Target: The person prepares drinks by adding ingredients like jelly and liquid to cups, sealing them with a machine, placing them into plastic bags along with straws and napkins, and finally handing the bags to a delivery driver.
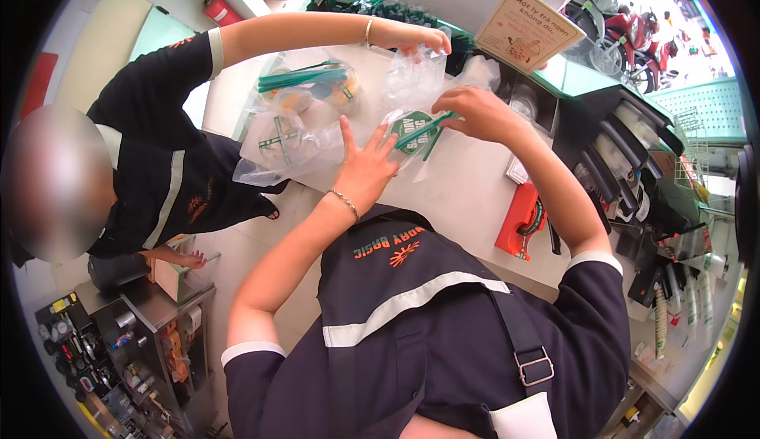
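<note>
My right hand pinches several green straws by one end. They slant over a clear plastic bag with a round green printed label on the white counter. My left hand lies spread at the other end of the straws, its fingertips against them and the bag film. Left of it rests another clear plastic bag with a lidded cup crossed by green-and-white tape. Behind that bag, a bundle of green straws sits on more bagged cups.
A co-worker's hand grips a clear plastic bag just beyond my hands. A red tape dispenser stands at the right on the counter. Black dispenser bins and a printed sign stand farther right.
</note>
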### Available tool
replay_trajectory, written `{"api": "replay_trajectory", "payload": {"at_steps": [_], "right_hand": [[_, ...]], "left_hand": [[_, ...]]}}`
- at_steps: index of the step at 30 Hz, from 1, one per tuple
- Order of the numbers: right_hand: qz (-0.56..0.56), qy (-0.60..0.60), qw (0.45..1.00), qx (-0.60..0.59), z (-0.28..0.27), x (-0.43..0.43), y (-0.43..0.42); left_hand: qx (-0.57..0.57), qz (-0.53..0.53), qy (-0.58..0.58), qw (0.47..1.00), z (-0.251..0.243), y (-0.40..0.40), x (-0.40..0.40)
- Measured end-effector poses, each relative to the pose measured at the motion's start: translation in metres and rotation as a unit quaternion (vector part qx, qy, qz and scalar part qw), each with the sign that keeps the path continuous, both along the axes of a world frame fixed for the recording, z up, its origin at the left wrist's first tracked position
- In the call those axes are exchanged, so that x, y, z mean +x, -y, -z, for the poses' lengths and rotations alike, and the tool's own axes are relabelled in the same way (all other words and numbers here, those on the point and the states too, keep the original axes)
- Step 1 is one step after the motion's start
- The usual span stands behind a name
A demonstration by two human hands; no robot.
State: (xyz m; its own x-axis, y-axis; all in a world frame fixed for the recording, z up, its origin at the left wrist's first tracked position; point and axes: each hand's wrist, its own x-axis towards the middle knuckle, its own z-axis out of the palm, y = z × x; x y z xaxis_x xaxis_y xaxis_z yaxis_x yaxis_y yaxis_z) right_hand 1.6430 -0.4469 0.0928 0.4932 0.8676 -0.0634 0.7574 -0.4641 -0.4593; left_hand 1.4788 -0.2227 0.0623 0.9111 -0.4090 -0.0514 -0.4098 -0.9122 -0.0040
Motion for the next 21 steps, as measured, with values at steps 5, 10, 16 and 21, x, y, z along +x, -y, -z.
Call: {"api": "replay_trajectory", "payload": {"at_steps": [5, 10, 16, 21], "right_hand": [[0.248, 0.236, 0.937, 0.073, -0.012, 0.007, 0.03], [0.303, 0.0, 0.953, 0.008, 0.022, 0.035, 0.06], [0.39, -0.095, 0.914, 0.066, -0.019, 0.018, 0.074], [0.401, -0.049, 0.914, 0.042, -0.04, 0.015, 0.099]], "left_hand": [[-0.048, 0.011, 0.015, 0.999, 0.012, -0.015, 0.001], [-0.049, 0.054, 0.051, 0.996, 0.012, -0.023, 0.017], [-0.076, 0.062, 0.085, 0.992, -0.015, -0.023, 0.016], [-0.063, 0.061, 0.161, 0.983, -0.052, -0.02, 0.033]]}}
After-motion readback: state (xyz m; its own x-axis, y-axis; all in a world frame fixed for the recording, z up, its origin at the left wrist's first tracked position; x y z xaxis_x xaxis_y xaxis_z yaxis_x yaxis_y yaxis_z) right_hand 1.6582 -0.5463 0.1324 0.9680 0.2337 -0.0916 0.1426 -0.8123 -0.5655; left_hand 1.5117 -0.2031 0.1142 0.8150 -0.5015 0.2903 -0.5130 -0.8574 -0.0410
